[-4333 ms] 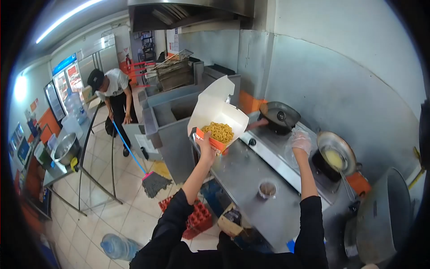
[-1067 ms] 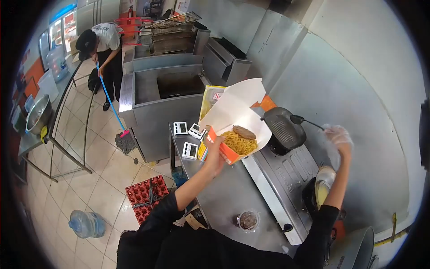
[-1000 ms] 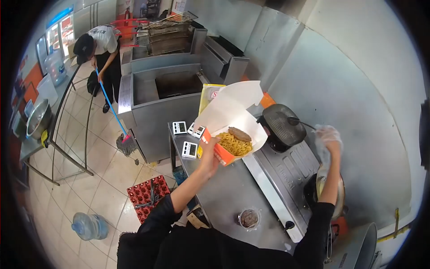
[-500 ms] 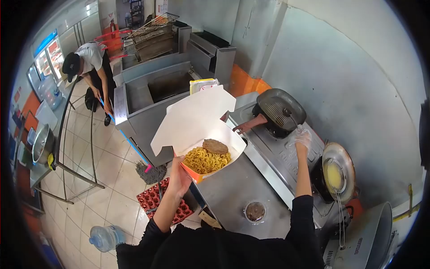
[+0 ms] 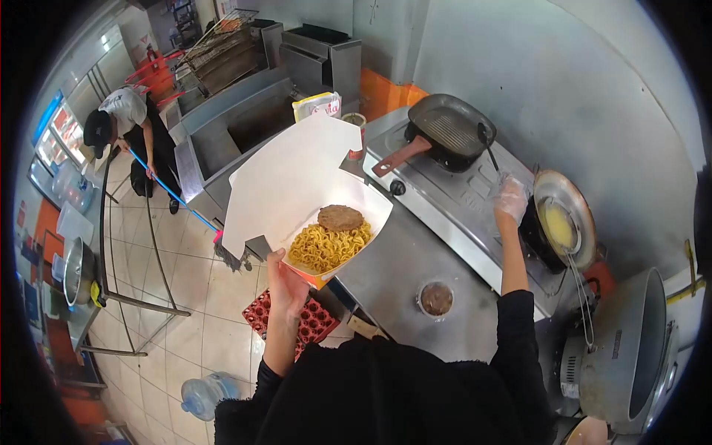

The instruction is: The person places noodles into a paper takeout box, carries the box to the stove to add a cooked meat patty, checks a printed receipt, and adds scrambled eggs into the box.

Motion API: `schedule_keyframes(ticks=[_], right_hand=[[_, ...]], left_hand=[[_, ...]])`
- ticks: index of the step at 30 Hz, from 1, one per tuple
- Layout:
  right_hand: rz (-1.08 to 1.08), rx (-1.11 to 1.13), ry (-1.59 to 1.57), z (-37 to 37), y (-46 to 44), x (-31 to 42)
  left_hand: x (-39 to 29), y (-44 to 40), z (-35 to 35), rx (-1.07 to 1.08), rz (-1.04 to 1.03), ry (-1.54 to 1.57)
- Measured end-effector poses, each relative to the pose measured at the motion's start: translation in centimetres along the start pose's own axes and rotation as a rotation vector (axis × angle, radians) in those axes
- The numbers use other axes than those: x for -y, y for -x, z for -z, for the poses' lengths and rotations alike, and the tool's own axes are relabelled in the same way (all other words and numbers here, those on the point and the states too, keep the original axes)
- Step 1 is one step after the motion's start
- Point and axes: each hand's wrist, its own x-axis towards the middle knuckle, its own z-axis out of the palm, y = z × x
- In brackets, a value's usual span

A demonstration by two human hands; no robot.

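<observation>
noodle box point(image 5: 308, 196): lid open | packet point(image 5: 315, 108): "…via" | stove lettering point(image 5: 476, 199): blurred

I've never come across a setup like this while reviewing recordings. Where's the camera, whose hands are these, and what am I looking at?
There's no machine here: a person wearing a head camera is looking forward and down at their own two hands. The bare left hand holds an open takeaway box with noodles and a brown patty inside. The right hand, in a clear plastic glove, seems to grip a black ladle, its head over the grill pan on the stove. On the steel counter stands a clear cup with dark contents. Further off, a co-worker holds a blue-handled mop.
</observation>
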Motion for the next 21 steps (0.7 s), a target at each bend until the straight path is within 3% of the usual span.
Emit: schedule_keyframes(ticks=[4, 5, 7, 9, 11, 15, 18, 21], right_hand=[[-0.028, 0.112, 0.017, -3.1, 3.1, -4.6], [0.132, 0.004, -0.118, -5.8, 5.6, -7.9], [-0.111, 0.367, -0.135, 4.9, 8.8, -0.4], [-0.061, 0.325, -0.258, 5.5, 14.5, -1.0], [-0.072, 0.616, -0.017, 9.4, 17.1, 3.0], [-0.011, 0.493, 0.000, 9.3, 20.8, 4.9], [-0.112, 0.591, 0.005, 9.0, 23.2, 6.5], [-0.195, 0.439, -0.058, 8.6, 24.2, 6.6]], left_hand=[[-0.2, 1.2, 0.9, 0.008, 0.010, 0.018], [-0.4, 1.6, 1.4, 0.003, 0.024, 0.011], [-0.8, 2.2, 2.3, 0.003, 0.012, 0.021], [-1.1, 2.8, 3.5, -0.005, 0.014, 0.022], [-1.7, 3.5, 4.3, -0.008, 0.010, 0.025], [-1.9, 4.0, 5.6, 0.015, 0.019, 0.031], [-2.9, 6.0, 8.3, 0.076, 0.066, 0.028], [-2.9, 7.5, 9.7, 0.113, 0.116, 0.036]])
